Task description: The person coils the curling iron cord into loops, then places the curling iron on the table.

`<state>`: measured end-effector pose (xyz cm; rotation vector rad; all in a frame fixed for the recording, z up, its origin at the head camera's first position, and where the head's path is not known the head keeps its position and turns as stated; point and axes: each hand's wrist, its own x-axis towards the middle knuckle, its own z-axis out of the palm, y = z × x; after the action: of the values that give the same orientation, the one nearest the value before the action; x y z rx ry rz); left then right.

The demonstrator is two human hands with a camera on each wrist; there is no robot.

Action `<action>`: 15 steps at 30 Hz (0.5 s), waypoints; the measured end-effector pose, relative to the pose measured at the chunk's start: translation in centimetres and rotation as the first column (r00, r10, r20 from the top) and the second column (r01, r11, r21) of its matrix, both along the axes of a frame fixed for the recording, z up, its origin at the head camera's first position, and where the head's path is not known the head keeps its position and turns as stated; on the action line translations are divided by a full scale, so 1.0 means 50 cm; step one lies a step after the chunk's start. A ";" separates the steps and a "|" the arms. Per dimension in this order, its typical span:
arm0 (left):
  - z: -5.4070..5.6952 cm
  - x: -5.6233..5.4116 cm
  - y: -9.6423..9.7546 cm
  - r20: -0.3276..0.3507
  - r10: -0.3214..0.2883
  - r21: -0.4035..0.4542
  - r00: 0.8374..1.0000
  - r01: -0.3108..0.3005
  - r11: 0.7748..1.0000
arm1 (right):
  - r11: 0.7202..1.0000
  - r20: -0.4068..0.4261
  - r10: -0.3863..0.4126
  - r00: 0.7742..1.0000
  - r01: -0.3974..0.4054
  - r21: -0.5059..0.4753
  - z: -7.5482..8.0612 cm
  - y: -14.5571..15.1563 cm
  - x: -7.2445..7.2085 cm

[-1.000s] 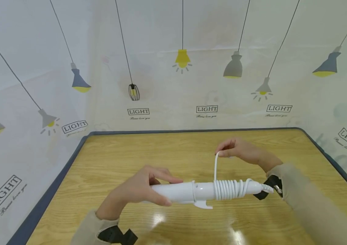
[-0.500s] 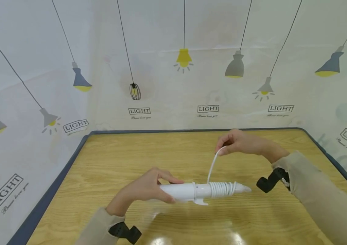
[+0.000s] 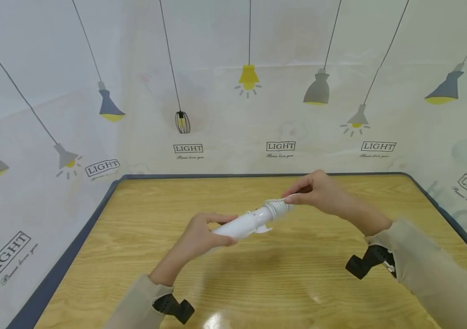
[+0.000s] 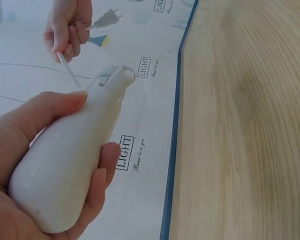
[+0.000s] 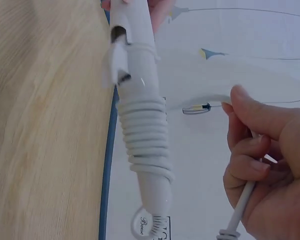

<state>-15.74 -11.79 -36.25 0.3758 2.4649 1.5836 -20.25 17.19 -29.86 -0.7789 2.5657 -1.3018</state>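
My left hand [image 3: 206,235] grips the thick, rounded end of a white curling iron [image 3: 239,226], thumb on one side and fingers on the other. The iron is held above the table, its far end tilted up to the right. White cord [image 5: 145,132] is wound in several coils around its narrower part, beside a small lever [image 5: 119,65]. My right hand [image 3: 319,194] pinches a free length of that cord near the coils. In the left wrist view a two-prong plug [image 4: 107,19] sticks out past the right hand's fingers.
A wood-grain table [image 3: 142,201] with a dark blue edge [image 3: 217,176] lies below the hands. White wall covering printed with lamps [image 3: 248,77] and "LIGHT" labels rises behind it and at both sides.
The curling iron has swung from nearly level to tilted, its coiled end rising away toward the right hand. The free cord between coils and right hand looks shorter in the head view.
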 end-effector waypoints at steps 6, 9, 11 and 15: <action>0.003 0.000 -0.001 -0.020 0.113 0.068 0.993 -0.111 0.991 | 0.996 -0.008 -0.091 0.996 0.091 -0.020 -0.015 -0.023 0.024; 0.003 0.000 0.000 -0.020 0.140 0.078 0.990 -0.138 0.987 | 0.993 -0.022 -0.106 0.994 0.104 -0.054 -0.027 -0.032 0.035; 0.002 0.000 0.001 -0.015 0.144 0.083 0.990 -0.142 0.986 | 0.990 -0.036 -0.114 0.993 0.110 -0.090 -0.031 -0.038 0.042; -0.001 -0.001 0.002 -0.036 0.145 0.067 0.989 -0.142 0.988 | 0.980 -0.036 -0.146 0.989 0.139 -0.139 -0.031 -0.051 0.058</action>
<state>-15.78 -11.69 -36.31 0.2472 2.5280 1.7307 -17.38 14.64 -31.38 -0.6652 2.6342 -1.5322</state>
